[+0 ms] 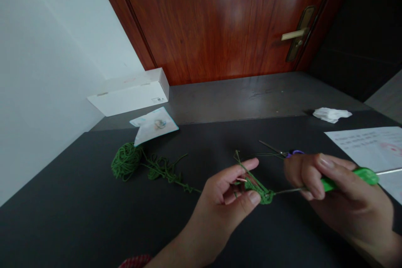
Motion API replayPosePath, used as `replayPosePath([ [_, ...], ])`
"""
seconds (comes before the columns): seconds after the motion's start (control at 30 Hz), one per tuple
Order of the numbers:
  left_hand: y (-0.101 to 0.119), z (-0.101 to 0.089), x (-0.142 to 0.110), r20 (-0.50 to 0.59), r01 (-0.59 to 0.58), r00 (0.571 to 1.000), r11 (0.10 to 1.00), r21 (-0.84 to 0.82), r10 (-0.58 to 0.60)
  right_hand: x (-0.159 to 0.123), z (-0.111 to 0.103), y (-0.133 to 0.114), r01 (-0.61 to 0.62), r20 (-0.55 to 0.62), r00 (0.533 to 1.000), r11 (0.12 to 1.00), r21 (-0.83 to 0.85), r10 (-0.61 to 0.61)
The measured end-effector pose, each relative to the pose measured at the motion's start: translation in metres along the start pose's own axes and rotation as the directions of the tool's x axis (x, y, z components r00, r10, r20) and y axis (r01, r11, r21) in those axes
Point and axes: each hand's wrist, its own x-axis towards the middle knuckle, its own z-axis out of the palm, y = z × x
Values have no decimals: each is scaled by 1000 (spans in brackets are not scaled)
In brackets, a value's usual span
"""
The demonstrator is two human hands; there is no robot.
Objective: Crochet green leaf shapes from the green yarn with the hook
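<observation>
Yarn: round ball of dark green yarn (126,161), left of the hands, its strand trailing toward the work
Left hand (228,197): pinching a small green crocheted piece (259,188) between thumb and fingers
Right hand (345,188): clenched around a green-handled metal crochet hook (361,177), its shaft reaching the piece
Writing: white printed sheet (361,146), too blurred to read

Dim light, glare on the door (234,12)

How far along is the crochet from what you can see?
Done: a small green crochet piece has formed, pinched by the left hand. In hand: the right hand holds a green-handled crochet hook, its shaft reaching the piece. Left: a yarn ball lies on the table, with a crinkled strand running toward the work.
</observation>
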Motion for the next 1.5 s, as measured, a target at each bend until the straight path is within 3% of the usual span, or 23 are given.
replayPosePath([
  [0.27,0,4,-1,-96,-23,995,999,47,27,-9,3,-3,83,-25,996,986,-147,-87],
  [0.43,0,5,0,-143,-25,989,997,78,36,-16,3,-4,150,29,989,953,-263,-147],
  [0.7,1,7,4,-212,-75,968,959,274,137,-29,-4,2,384,269,922,753,-535,-279],
  [0.87,-6,7,3,-199,-127,954,907,402,222,-30,1,2,465,403,878,655,-595,-258],
  [0.97,-7,8,2,-193,-154,948,894,421,254,-31,8,10,516,412,854,605,-606,-317],
  [1.03,-6,9,2,-211,-164,942,909,384,260,-32,12,19,582,413,812,519,-626,-413],
  [1.1,-5,10,2,-236,-157,941,932,326,241,-32,15,29,654,453,739,372,-659,-499],
  [1.2,-3,9,3,-233,-106,961,975,194,151,-33,17,38,707,518,648,190,-681,-558],
  [1.37,1,3,4,-105,-21,994,998,-55,15,-27,8,33,779,665,544,15,-626,-512],
  [1.5,8,-2,3,-67,-7,998,1000,-9,7,-19,-5,17,858,789,450,-45,-512,-418],
])
